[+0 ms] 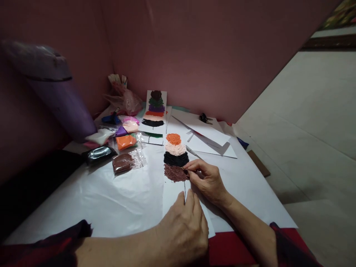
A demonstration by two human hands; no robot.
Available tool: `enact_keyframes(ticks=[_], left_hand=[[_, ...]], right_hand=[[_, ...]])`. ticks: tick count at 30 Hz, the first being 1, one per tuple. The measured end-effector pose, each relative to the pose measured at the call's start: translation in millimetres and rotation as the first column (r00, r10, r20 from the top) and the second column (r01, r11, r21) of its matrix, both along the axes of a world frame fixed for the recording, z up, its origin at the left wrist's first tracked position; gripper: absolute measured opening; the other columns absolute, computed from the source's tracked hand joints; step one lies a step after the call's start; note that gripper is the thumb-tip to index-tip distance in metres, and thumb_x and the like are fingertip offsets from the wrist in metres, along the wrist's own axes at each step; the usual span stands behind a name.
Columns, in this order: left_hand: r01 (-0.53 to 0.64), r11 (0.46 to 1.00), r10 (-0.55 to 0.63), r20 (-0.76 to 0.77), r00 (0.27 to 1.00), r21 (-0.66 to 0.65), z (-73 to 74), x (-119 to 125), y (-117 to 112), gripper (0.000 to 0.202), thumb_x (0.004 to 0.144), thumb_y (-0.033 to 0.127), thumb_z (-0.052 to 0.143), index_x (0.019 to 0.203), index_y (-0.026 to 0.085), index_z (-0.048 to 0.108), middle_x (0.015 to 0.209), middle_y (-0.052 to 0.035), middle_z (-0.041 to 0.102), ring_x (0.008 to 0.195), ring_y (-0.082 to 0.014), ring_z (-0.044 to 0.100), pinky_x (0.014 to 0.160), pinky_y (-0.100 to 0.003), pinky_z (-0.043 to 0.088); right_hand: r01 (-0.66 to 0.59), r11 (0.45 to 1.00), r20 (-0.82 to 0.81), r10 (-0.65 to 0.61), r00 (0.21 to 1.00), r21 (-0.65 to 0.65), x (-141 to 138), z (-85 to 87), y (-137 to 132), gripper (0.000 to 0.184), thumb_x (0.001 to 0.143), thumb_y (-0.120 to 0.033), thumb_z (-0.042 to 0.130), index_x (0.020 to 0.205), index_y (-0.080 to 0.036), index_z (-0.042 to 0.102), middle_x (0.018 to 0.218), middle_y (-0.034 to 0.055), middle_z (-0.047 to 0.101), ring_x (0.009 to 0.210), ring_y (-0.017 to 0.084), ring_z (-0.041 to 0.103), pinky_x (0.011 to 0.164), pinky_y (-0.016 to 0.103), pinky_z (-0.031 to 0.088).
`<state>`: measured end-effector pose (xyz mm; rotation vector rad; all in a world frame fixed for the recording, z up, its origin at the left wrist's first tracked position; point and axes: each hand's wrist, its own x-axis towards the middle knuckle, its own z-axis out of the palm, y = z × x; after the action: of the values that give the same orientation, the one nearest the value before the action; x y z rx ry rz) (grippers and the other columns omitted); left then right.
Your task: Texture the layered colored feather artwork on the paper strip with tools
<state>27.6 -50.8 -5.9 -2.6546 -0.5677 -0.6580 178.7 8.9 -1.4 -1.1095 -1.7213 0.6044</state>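
Observation:
A white card (172, 194) lies before me, bearing a clay feather (175, 155) in orange, peach, black and brown bands. My right hand (207, 180) pinches a thin metal tool (191, 151), its tip at the right edge of the brown band. My left hand (182, 230) rests on the lower end of the card, fingers together and pressed flat, holding it down.
Bags of coloured clay (125, 150) lie to the left: brown, orange, black, white, purple, pink. A finished clay feather card (155, 109) leans at the wall. White sheets (208, 135) and a small black clip (204, 118) lie behind. A purple cushion (55, 92) stands left.

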Motion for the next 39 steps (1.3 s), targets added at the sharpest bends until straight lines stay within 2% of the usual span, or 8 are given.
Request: enact_keyframes(ticks=[19,26,39], left_hand=[[0.007,1.000,-0.007,-0.032,0.999,-0.005,3.3,-0.4,0.9,0.022,0.085,0.012,0.051,0.096,0.001,0.065,0.099,-0.0256,0.072,0.095,-0.0378,0.069,0.077,-0.047,0.054],[-0.002,1.000,0.002,-0.045,0.999,0.002,2.5,-1.0,1.9,0.026,0.090,0.018,0.049,0.101,0.000,0.065,0.100,-0.0244,0.072,0.097,-0.0368,0.068,0.077,-0.046,0.053],[-0.007,1.000,0.007,-0.045,0.999,0.003,5.6,-1.1,-0.2,0.024,0.092,0.018,0.051,0.099,0.000,0.065,0.099,-0.0250,0.072,0.096,-0.0368,0.068,0.076,-0.046,0.054]], right_hand=[[-0.042,0.999,-0.028,0.041,0.999,-0.030,1.7,0.9,-5.4,0.014,0.080,-0.009,0.057,0.078,-0.020,0.063,0.086,0.0062,0.071,0.080,0.019,0.068,0.070,0.033,0.057],[-0.051,0.999,-0.032,0.051,0.998,-0.017,0.6,1.9,-5.6,0.014,0.078,-0.008,0.057,0.076,-0.021,0.063,0.083,0.0054,0.071,0.080,0.020,0.069,0.071,0.034,0.058],[-0.049,0.999,-0.012,0.049,0.999,0.015,1.8,3.0,-7.1,0.017,0.073,-0.005,0.056,0.074,-0.021,0.062,0.081,0.0049,0.071,0.079,0.020,0.069,0.071,0.034,0.058]])
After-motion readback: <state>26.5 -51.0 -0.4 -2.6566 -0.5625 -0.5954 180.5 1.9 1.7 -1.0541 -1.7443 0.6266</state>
